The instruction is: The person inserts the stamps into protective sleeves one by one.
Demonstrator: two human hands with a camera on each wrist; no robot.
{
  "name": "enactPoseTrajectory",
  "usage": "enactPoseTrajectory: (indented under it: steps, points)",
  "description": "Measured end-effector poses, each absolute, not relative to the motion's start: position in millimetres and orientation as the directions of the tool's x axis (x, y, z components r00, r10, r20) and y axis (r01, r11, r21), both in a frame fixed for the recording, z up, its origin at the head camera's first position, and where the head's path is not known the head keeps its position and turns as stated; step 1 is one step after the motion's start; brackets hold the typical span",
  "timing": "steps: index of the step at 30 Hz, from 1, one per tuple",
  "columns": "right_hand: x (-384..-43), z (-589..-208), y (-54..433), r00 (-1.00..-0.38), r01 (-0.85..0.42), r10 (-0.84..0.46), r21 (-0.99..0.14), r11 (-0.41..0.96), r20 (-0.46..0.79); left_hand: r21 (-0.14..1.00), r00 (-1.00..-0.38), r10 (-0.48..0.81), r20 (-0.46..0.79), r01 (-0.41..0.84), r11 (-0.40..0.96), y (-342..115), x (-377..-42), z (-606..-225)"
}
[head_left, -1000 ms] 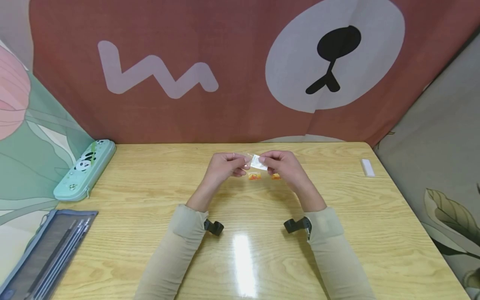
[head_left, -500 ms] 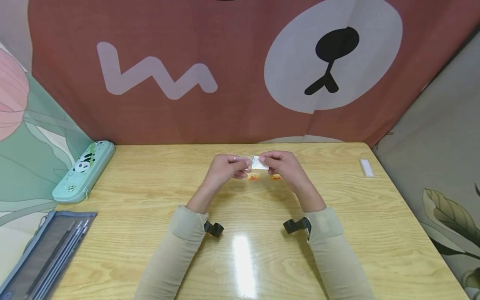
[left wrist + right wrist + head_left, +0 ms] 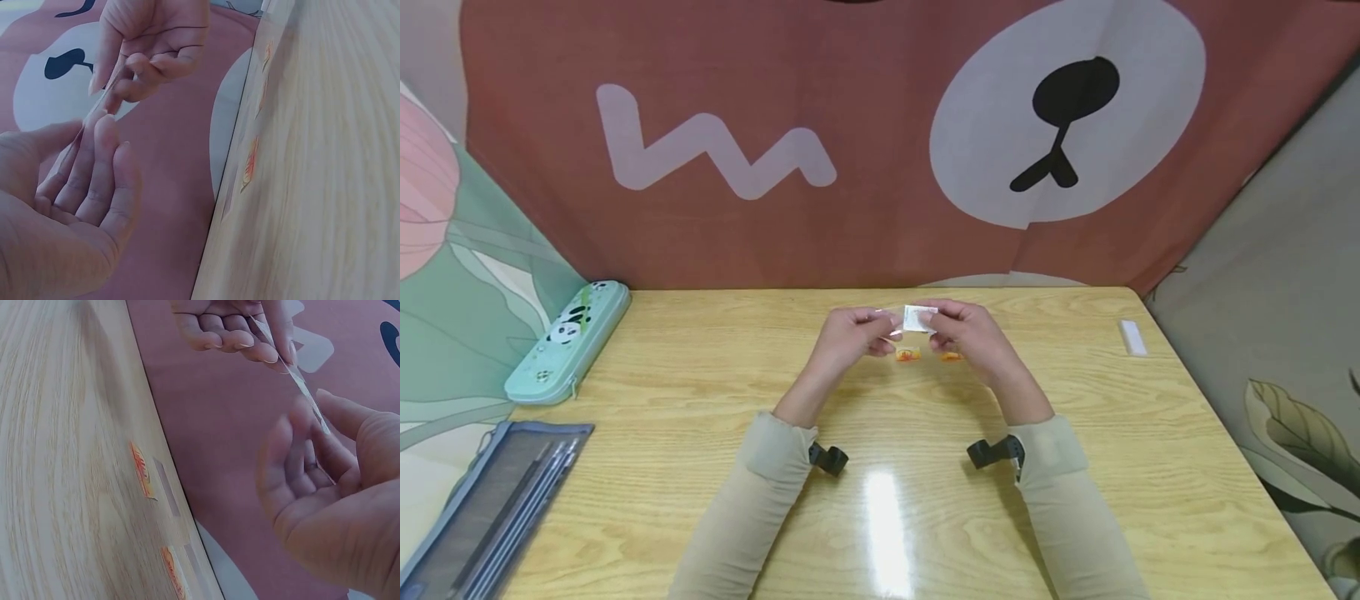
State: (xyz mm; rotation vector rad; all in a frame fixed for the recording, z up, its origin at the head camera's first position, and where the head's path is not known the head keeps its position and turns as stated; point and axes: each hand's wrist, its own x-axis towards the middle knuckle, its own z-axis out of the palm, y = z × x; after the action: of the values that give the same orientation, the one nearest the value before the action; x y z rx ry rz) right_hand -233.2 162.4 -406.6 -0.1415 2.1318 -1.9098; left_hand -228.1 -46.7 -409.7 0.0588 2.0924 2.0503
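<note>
My two hands hold a small flat packet (image 3: pixel 917 317) between them, raised over the far part of the table. White shows at its right part and see-through film at its left. My left hand (image 3: pixel 850 337) pinches the clear end between thumb and forefinger. On the white end lie the thumb and fingers of my right hand (image 3: pixel 977 337). From the right wrist the packet (image 3: pixel 303 387) appears edge-on as a thin strip. Below the hands, two small orange-printed pieces lie on the table, a left one (image 3: pixel 907 354) and a right one (image 3: pixel 951 357), the latter partly covered by the right hand.
A mint panda pencil case (image 3: pixel 568 342) lies at the table's left edge, with a blue-edged mesh pouch (image 3: pixel 512 500) of pencils nearer. Far right is a small white block (image 3: pixel 1133 337). Behind the wooden table (image 3: pixel 700 358) hangs a reddish-brown cloth (image 3: pixel 880 225).
The packet has risen slightly and turned from a tilt to nearly level, its white face showing more squarely. My right fingers have shifted a little on it; the left hand stays nearly still.
</note>
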Motion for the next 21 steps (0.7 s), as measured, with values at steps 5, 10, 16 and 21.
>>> enactPoseTrajectory:
  steps: [5, 10, 16, 21]
  points:
    - [-233.3, -405.6, 162.0, -0.955, 0.154, -0.250, -0.987, 0.039, -0.158, 0.994, -0.975, 0.194, -0.109, -0.105, 0.030, -46.7, -227.9, -408.4]
    - [-233.8, -405.6, 161.6, -0.970, 0.134, -0.199, -0.990, 0.053, -0.142, 0.993, -0.972, 0.205, -0.116, -0.106, 0.059, -46.3, -226.9, -408.1]
    - [-233.8, -403.8, 160.4, -0.976, 0.101, -0.185, -0.992, 0.078, -0.114, 0.994, -0.983, 0.153, -0.101, -0.106, -0.029, -48.7, -227.1, -407.0]
    - [-233.5, -404.3, 160.9, -0.978, 0.103, -0.173, -0.989, 0.102, -0.120, 0.992, -0.988, 0.127, -0.090, -0.100, -0.075, -49.1, -227.7, -406.2]
